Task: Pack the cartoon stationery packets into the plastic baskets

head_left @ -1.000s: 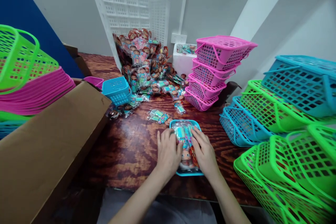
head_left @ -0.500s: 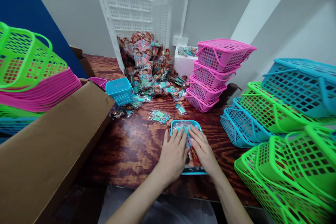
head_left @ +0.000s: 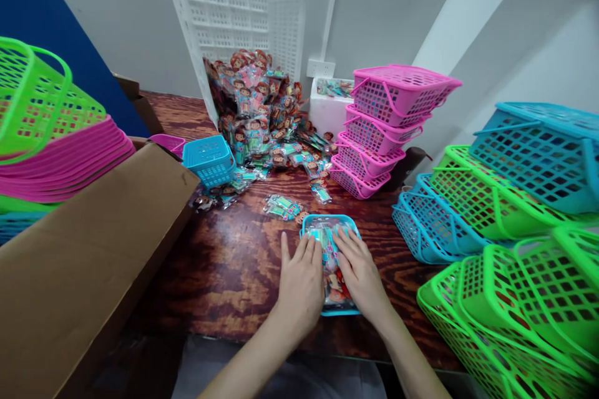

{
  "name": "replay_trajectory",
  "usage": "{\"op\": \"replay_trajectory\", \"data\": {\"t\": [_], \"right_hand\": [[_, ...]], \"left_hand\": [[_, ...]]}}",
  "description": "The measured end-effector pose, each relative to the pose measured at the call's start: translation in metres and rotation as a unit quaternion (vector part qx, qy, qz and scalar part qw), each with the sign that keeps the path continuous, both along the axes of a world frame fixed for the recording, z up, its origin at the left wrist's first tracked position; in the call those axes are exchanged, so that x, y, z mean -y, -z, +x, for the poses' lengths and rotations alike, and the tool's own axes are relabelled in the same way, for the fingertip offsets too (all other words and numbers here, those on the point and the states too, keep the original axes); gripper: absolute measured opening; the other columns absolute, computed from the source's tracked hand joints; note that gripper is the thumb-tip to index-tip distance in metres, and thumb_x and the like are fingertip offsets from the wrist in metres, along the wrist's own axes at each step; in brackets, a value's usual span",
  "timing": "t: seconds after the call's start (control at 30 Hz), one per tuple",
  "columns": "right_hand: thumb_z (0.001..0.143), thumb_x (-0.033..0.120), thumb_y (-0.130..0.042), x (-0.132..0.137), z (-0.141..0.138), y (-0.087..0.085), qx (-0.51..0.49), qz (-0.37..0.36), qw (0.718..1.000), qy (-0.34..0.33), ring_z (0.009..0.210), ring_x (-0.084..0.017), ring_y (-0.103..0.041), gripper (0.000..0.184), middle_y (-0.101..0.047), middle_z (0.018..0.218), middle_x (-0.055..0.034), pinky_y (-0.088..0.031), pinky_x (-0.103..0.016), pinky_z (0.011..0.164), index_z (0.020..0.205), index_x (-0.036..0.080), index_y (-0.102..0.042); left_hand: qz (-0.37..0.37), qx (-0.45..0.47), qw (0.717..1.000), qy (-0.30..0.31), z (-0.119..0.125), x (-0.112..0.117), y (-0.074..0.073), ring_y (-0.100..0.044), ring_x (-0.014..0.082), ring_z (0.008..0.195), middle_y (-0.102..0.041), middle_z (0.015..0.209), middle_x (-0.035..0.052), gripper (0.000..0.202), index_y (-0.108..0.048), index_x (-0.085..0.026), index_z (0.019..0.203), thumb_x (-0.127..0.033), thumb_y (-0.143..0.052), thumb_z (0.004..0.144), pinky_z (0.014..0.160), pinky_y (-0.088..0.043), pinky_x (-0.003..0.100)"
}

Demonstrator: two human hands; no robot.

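Note:
A small blue plastic basket (head_left: 340,312) sits near the front of the table, filled with clear-wrapped packets (head_left: 335,285) printed with a red-haired cartoon figure. Across its left side lies my left hand (head_left: 302,280), fingers stretched out and thumb spread. My right hand (head_left: 362,273) rests flat on the right side, its fingertips on the packets. Neither hand grasps anything. Parts of the basket's side rims are hidden under the hands. Just beyond the basket, a few loose packets (head_left: 283,206) lie on the wood.
Behind, a tipped white crate (head_left: 224,12) spills a heap of packets (head_left: 255,106). Stacked pink baskets (head_left: 369,143) stand right of it, with blue baskets (head_left: 528,149) and green baskets (head_left: 496,299) further right. A cardboard box (head_left: 103,255) and a blue basket (head_left: 209,159) are at left.
My left hand has shifted slightly left and its thumb has spread away, so more packets show between the hands. The right hand stays nearly in place. The view has moved slightly.

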State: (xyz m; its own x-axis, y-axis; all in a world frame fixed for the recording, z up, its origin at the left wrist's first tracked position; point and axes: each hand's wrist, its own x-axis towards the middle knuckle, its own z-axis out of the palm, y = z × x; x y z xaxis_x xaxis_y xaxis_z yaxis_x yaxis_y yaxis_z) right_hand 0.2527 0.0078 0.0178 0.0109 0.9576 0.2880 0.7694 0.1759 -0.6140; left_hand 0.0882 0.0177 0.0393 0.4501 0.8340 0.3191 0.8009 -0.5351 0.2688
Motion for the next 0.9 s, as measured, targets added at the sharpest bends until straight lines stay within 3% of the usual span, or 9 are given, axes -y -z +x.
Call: {"op": "replay_trajectory", "data": {"t": [0.07, 0.13, 0.23, 0.33, 0.43, 0.53, 0.73, 0.83, 0.9], "right_hand": [[0.1, 0.04, -0.039, 0.002, 0.0, 0.003, -0.045, -0.019, 0.999, -0.008, 0.147, -0.025, -0.029, 0.047, -0.045, 0.153, -0.006, -0.025, -0.056, 0.12, 0.141, 0.023, -0.054], [0.101, 0.045, -0.037, 0.003, 0.0, 0.007, -0.078, -0.033, 0.996, 0.0, 0.149, -0.023, -0.024, 0.052, -0.036, 0.157, -0.005, -0.02, -0.055, 0.122, 0.148, 0.024, -0.044], [0.102, 0.045, -0.034, 0.002, 0.003, 0.013, -0.095, -0.049, 0.994, 0.008, 0.15, -0.022, -0.021, 0.056, -0.027, 0.161, -0.005, -0.02, -0.052, 0.123, 0.154, 0.025, -0.032], [0.102, 0.039, -0.033, -0.003, 0.004, 0.018, -0.058, -0.04, 0.998, -0.001, 0.149, -0.022, -0.023, 0.054, -0.031, 0.16, -0.0073, -0.023, -0.052, 0.122, 0.153, 0.022, -0.035], [0.101, 0.034, -0.032, -0.006, 0.001, 0.015, -0.012, -0.017, 1.0, -0.015, 0.149, -0.024, -0.023, 0.054, -0.036, 0.157, -0.0097, -0.024, -0.053, 0.122, 0.151, 0.018, -0.039], [0.1, 0.037, -0.038, -0.002, -0.001, 0.005, -0.037, 0.001, 0.999, -0.008, 0.147, -0.024, -0.03, 0.053, -0.037, 0.157, -0.0088, -0.027, -0.052, 0.121, 0.151, 0.021, -0.039], [0.1, 0.041, -0.041, 0.012, 0.015, -0.011, -0.126, 0.028, 0.991, 0.027, 0.124, -0.024, -0.057, 0.038, -0.064, 0.13, -0.011, -0.041, -0.047, 0.111, 0.119, 0.021, -0.067], [0.097, 0.039, -0.047, 0.011, 0.026, -0.011, -0.11, 0.009, 0.994, 0.012, 0.124, -0.025, -0.057, 0.035, -0.064, 0.13, -0.0106, -0.042, -0.046, 0.11, 0.117, 0.021, -0.068], [0.096, 0.038, -0.048, 0.007, 0.029, -0.008, -0.079, -0.005, 0.997, 0.006, 0.127, -0.025, -0.055, 0.037, -0.061, 0.135, -0.0102, -0.042, -0.046, 0.111, 0.124, 0.021, -0.065]], "left_hand": [[-0.009, -0.019, 1.0, 0.007, 0.005, -0.007, -0.01, -0.055, 0.0338, 0.126, -0.065, 0.127, 0.0185, 0.04, -0.06, -0.01, 0.126, -0.013, -0.046, 0.088, 0.118, -0.013, 0.067], [-0.011, -0.026, 0.999, 0.024, 0.011, -0.015, -0.014, -0.052, 0.0318, 0.13, -0.061, 0.133, 0.0186, 0.044, -0.057, -0.009, 0.13, -0.011, -0.047, 0.086, 0.12, -0.018, 0.059], [-0.017, -0.032, 0.996, 0.078, 0.018, -0.023, -0.002, -0.037, 0.0279, 0.143, -0.041, 0.152, 0.02, 0.055, -0.043, -0.004, 0.142, -0.012, -0.045, 0.088, 0.118, -0.03, 0.043], [-0.016, -0.047, 0.994, 0.096, 0.022, -0.024, 0.016, -0.029, 0.0283, 0.147, -0.033, 0.156, 0.0211, 0.058, -0.036, -0.001, 0.147, -0.015, -0.042, 0.091, 0.119, -0.029, 0.042], [-0.002, -0.057, 0.994, 0.098, 0.026, -0.023, 0.024, -0.029, 0.0311, 0.146, -0.036, 0.154, 0.0238, 0.056, -0.038, 0.003, 0.144, -0.016, -0.041, 0.092, 0.12, -0.027, 0.045], [-0.001, -0.026, 0.996, 0.087, 0.027, -0.023, 0.023, -0.035, 0.031, 0.143, -0.041, 0.15, 0.0252, 0.051, -0.042, 0.004, 0.141, -0.015, -0.04, 0.093, 0.117, -0.033, 0.046], [-0.016, 0.148, 0.988, 0.045, -0.002, -0.01, 0.005, -0.056, 0.0211, 0.121, -0.059, 0.13, 0.0144, 0.028, -0.061, -0.013, 0.113, -0.016, -0.036, 0.101, 0.102, -0.049, 0.036], [-0.035, 0.114, 0.992, 0.036, -0.02, 0.002, -0.007, -0.062, 0.0202, 0.1, -0.067, 0.104, 0.0093, 0.023, -0.064, -0.015, 0.097, -0.01, -0.041, 0.098, 0.097, -0.053, 0.037], [-0.013, 0.039, 0.997, 0.067, -0.024, 0.007, -0.01, -0.062, 0.0235, 0.102, -0.068, 0.096, 0.0084, 0.021, -0.067, -0.016, 0.092, -0.008, -0.048, 0.094, 0.109, -0.044, 0.048]]}}
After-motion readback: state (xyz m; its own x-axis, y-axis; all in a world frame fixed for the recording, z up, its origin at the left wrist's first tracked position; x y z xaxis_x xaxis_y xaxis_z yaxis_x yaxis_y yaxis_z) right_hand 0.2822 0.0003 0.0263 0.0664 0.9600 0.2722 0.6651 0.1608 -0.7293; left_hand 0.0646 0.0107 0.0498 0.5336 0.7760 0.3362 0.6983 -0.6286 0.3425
